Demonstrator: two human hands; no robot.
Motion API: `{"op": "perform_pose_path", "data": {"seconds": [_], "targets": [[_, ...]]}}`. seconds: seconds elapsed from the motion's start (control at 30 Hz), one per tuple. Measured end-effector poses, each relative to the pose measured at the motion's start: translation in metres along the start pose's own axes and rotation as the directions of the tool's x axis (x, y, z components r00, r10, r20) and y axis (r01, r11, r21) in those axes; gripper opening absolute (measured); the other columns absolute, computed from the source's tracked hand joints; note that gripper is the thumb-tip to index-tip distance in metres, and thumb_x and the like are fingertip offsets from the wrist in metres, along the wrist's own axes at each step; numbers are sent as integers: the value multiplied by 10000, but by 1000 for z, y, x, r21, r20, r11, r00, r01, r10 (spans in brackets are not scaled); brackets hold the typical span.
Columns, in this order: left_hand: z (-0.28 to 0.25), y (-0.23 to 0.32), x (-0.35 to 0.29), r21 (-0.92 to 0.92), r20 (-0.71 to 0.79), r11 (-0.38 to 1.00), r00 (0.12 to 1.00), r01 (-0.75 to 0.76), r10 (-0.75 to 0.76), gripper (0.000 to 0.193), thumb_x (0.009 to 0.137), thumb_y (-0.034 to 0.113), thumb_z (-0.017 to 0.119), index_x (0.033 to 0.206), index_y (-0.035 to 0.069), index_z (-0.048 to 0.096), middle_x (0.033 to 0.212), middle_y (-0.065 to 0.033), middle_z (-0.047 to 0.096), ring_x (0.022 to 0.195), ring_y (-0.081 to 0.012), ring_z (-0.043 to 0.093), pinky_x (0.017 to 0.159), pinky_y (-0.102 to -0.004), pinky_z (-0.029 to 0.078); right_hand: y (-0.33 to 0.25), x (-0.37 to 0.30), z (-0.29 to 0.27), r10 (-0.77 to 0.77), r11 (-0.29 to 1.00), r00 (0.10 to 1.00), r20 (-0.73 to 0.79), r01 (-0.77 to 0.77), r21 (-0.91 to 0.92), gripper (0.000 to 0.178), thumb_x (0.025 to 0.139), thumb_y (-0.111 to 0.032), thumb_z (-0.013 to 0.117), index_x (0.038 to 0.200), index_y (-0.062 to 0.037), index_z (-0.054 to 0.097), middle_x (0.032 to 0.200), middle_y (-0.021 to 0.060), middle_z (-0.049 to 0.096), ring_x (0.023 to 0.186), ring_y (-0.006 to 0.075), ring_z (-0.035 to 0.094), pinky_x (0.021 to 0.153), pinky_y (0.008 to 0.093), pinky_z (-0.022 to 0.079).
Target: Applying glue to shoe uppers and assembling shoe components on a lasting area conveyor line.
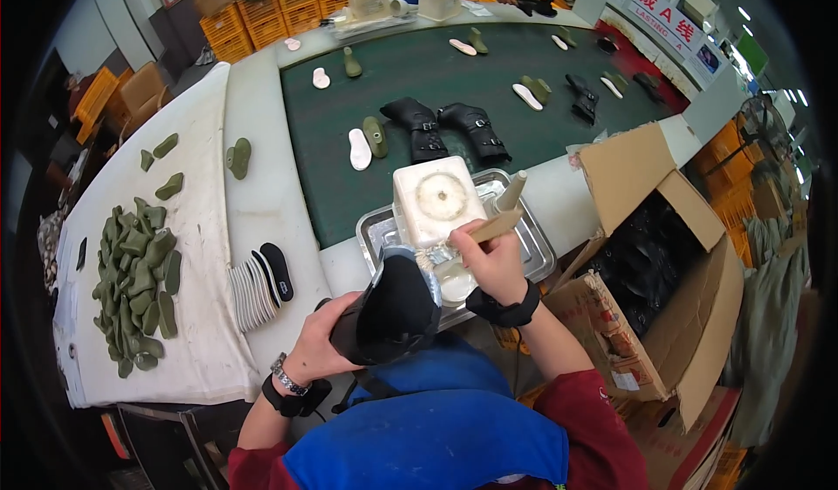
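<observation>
From the head view, here we go: the left hand (327,340) has a black boot (391,311), an upper with its wide mouth tipped up and open, near the middle of the worktop. The right hand (496,267) has a brush (499,226), its pale bristles right by the boot's far rim, and whether they touch, I can't tell!

Danger spots? A wet brush, if it is wet, could smear the outer face should the boot roll in that one-handed hold. The soft shaft might fold under pressure too, spoiling the stroke. And look how tight it is: the white tub (439,195) sits just beyond, the pale round dish (456,282) just under the right wrist side, both in the metal tray (375,228), so a careless elbow or a wide swing could knock one.

Now the fingers! On the left they're curled around the boot's left side, thumb along the near wall, tips partly hidden behind it; the boot lies to the right of that palm. On the right they're closed, thumb and forefinger pinching the wooden handle, with the boot to their left and nearer.
</observation>
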State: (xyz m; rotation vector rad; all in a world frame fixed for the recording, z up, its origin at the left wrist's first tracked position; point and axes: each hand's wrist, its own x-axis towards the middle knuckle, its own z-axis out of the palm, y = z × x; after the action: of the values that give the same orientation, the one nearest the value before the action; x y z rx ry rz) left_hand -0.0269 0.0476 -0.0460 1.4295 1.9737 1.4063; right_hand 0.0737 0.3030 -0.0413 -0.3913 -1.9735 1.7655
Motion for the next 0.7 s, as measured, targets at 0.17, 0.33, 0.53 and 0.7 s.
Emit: {"op": "perform_pose_path", "data": {"seconds": [0.17, 0.33, 0.53, 0.7], "targets": [[8, 2, 4, 369, -192, 929, 976, -29, 106, 740, 538, 182, 810, 1180, 19, 480, 1009, -143, 580, 889, -300, 571, 789, -365, 434, 1, -8, 5, -143, 989, 986, 87, 139, 46, 109, 802, -90, 630, 772, 13, 615, 652, 9, 580, 577, 57, 506, 506, 213, 402], [21, 4, 6, 547, -276, 837, 948, 19, 159, 671, 538, 121, 757, 1158, 47, 511, 993, -120, 564, 890, -300, 536, 798, -381, 407, 0, -4, 3, -104, 994, 963, 248, 109, -7, 119, 807, -95, 625, 776, 19, 615, 668, 15, 584, 592, 61, 514, 520, 219, 415], [24, 4, 8, 643, -321, 762, 931, 82, 171, 657, 538, 118, 740, 1156, 62, 522, 964, -103, 541, 864, -287, 525, 784, -385, 399, 0, 1, 8, 62, 991, 957, 283, -94, 98, 137, 821, -109, 611, 788, 24, 615, 671, 18, 584, 611, 64, 528, 543, 218, 425], [23, 7, 6, 628, -370, 774, 907, 84, 202, 649, 534, 122, 739, 1145, 60, 531, 965, -107, 540, 865, -289, 526, 788, -387, 398, 12, 4, 16, 52, 998, 973, 223, -60, 30, 129, 824, -108, 612, 778, 12, 623, 673, 14, 592, 617, 65, 531, 554, 223, 429]]}}
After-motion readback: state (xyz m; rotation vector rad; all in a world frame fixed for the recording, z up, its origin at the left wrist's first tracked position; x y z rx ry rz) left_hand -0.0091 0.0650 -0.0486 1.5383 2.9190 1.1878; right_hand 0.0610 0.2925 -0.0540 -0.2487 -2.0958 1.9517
